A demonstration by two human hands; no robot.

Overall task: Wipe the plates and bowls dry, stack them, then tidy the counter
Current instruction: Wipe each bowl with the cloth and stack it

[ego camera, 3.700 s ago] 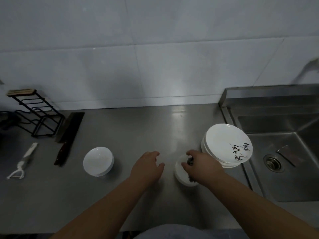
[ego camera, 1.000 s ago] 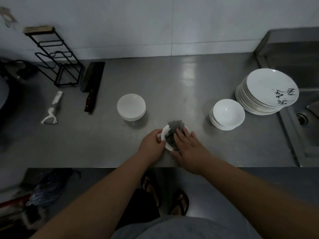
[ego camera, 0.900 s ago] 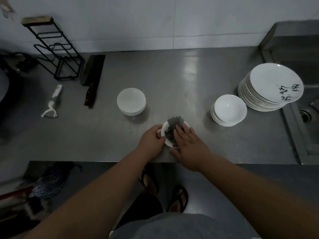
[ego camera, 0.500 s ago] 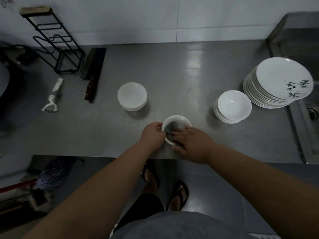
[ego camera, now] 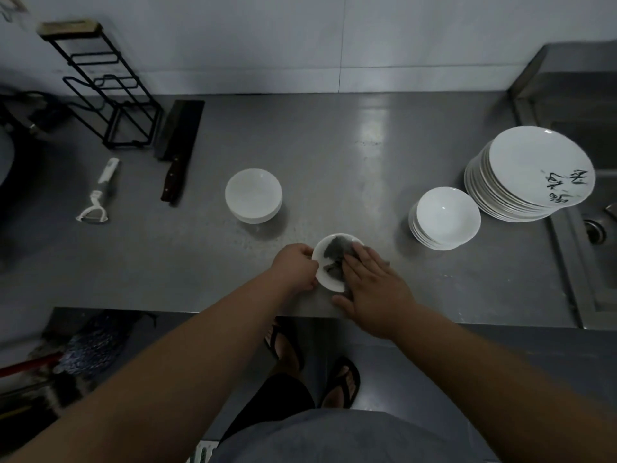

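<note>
A small white bowl (ego camera: 325, 274) sits near the counter's front edge. My left hand (ego camera: 295, 267) grips its left rim. My right hand (ego camera: 374, 289) lies with straight fingers on a dark grey cloth (ego camera: 335, 253), pressing it into the bowl. To the left stands a short stack of upturned white bowls (ego camera: 253, 195). On the right are a stack of upright white bowls (ego camera: 445, 217) and a tall stack of white plates (ego camera: 531, 173) with black writing on the top one.
A cleaver (ego camera: 178, 143), a white peeler (ego camera: 96, 195) and a black wire rack (ego camera: 103, 88) lie at the back left. The sink (ego camera: 597, 208) borders the counter (ego camera: 350, 145) on the right. The counter's front edge runs just below my hands.
The cloth has gone from sticking up above the bowl to lying pressed inside it under my right hand. The bowl now lies flatter, and my left hand stays on the rim.
</note>
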